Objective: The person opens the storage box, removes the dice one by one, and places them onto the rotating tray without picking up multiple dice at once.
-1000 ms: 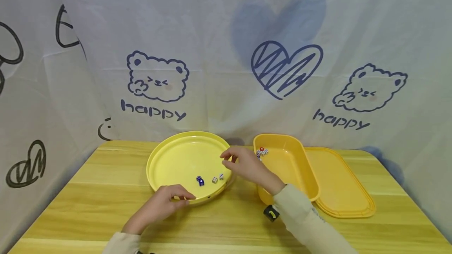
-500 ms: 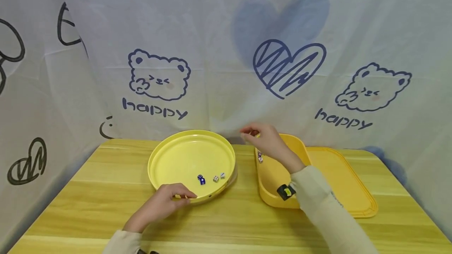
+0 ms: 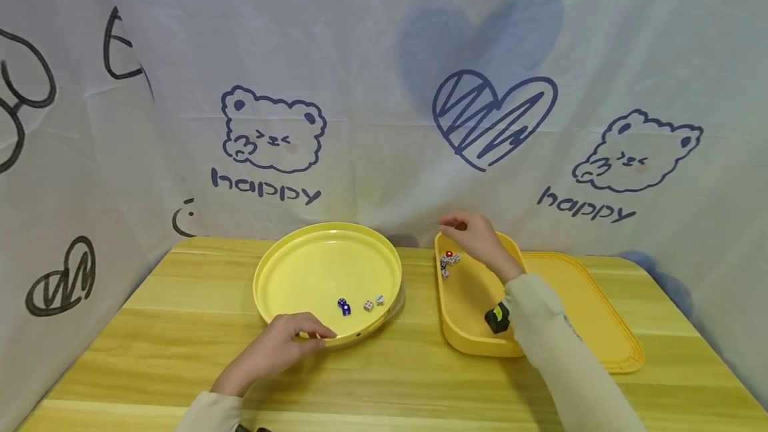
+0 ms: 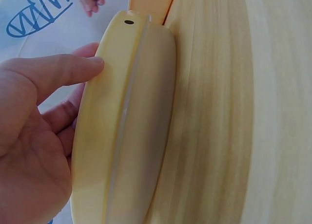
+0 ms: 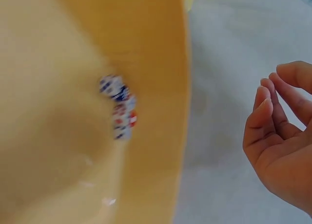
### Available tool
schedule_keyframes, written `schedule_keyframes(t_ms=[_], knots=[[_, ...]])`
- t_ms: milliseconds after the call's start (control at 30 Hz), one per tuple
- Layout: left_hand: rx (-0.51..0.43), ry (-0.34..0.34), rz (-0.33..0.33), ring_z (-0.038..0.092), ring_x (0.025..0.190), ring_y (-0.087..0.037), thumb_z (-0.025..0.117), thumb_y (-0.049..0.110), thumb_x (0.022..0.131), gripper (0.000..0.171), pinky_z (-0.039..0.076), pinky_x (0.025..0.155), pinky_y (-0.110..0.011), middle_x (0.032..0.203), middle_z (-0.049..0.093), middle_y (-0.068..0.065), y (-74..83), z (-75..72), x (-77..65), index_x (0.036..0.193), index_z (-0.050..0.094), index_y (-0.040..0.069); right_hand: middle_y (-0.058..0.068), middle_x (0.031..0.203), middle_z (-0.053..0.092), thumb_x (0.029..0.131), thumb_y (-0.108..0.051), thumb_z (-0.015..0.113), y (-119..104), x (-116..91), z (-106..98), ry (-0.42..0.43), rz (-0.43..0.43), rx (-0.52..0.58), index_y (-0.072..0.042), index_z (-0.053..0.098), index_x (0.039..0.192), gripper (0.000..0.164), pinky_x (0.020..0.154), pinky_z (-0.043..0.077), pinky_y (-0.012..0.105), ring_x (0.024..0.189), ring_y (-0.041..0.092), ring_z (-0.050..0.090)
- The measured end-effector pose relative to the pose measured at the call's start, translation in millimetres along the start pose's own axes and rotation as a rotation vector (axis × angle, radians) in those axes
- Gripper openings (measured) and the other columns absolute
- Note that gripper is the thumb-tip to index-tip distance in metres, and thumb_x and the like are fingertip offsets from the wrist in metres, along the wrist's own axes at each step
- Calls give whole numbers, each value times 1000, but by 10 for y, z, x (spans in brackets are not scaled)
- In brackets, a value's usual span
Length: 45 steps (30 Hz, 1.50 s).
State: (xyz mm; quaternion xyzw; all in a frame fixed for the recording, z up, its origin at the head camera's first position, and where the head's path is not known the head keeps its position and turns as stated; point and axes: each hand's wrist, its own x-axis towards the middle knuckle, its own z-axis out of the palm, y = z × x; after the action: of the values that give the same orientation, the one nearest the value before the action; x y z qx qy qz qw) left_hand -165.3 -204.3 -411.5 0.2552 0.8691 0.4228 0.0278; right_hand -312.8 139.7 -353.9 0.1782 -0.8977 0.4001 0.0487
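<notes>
My left hand [image 3: 288, 342] pinches the near rim of a round yellow tray [image 3: 312, 269]; in the left wrist view the thumb lies on its outer wall [image 4: 105, 117], fingers behind the rim. Two blue dice [image 3: 346, 310] and two white dice [image 3: 369, 306] lie in the tray near its front right. Above the far end of an orange-yellow box [image 3: 462, 312] is my right hand [image 3: 477, 237], its fingers loosely bent. The right wrist view shows nothing between thumb and fingers. Several dice [image 5: 119, 109], mostly white with one red, sit together against the box's left wall.
A flat orange-yellow lid [image 3: 591, 309] lies to the right of the box, partly hidden by the right sleeve [image 3: 555, 339]. Wooden tabletop [image 3: 150, 345] runs around the containers. A printed white cloth [image 3: 372, 152] hangs behind the table.
My right hand has moved from over the tray's right rim, rightward and back, to above the far end of the box. The left hand keeps its grip on the tray.
</notes>
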Motion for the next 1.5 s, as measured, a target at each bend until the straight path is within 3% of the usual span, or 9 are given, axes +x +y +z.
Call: schedule_keyframes(t_ms=[300, 433, 633, 967, 1267, 1500], knots=[[-7, 5, 1, 58, 82, -8, 69, 5, 87, 15, 48, 70, -26, 91, 69, -1, 3, 17, 9, 100, 75, 9, 16, 102, 67, 93, -9, 63, 349, 0, 93, -32, 89, 2, 5, 68, 108, 21, 81, 49, 39, 92, 29, 59], [-16, 3, -6, 58, 82, -8, 68, 5, 88, 15, 48, 70, -26, 91, 69, -1, 4, 21, 6, 100, 75, 9, 15, 97, 68, 91, -6, 65, 456, -21, 171, -67, 66, -20, 7, 68, 106, 20, 80, 51, 39, 91, 29, 61], [-19, 3, -6, 59, 83, -9, 68, 5, 88, 15, 49, 71, -27, 92, 69, 0, 16, 13, -6, 101, 75, 9, 16, 96, 68, 90, -4, 65, 490, -11, 237, -81, 43, 1, 8, 68, 106, 20, 79, 51, 39, 89, 29, 61], [-18, -7, -17, 59, 83, -9, 68, 7, 89, 14, 49, 72, -28, 92, 69, 0, 6, 20, -11, 101, 75, 9, 13, 93, 68, 89, -4, 66, 562, 7, 256, -105, 78, 2, 5, 70, 100, 15, 79, 50, 37, 87, 25, 61], [-13, -7, -19, 59, 84, -8, 67, 6, 89, 15, 49, 71, -27, 92, 69, 3, 14, 22, 1, 101, 75, 10, 12, 88, 70, 86, 4, 65, 758, 24, 290, -170, 72, 45, 8, 70, 95, 11, 77, 49, 31, 82, 19, 61], [-4, -11, -37, 59, 84, -8, 67, 4, 89, 16, 49, 73, -28, 92, 68, 5, -10, 17, 5, 101, 75, 11, 15, 87, 70, 83, 9, 64, 779, 34, 299, -229, 89, 104, 11, 69, 94, 13, 70, 49, 25, 78, 17, 62]])
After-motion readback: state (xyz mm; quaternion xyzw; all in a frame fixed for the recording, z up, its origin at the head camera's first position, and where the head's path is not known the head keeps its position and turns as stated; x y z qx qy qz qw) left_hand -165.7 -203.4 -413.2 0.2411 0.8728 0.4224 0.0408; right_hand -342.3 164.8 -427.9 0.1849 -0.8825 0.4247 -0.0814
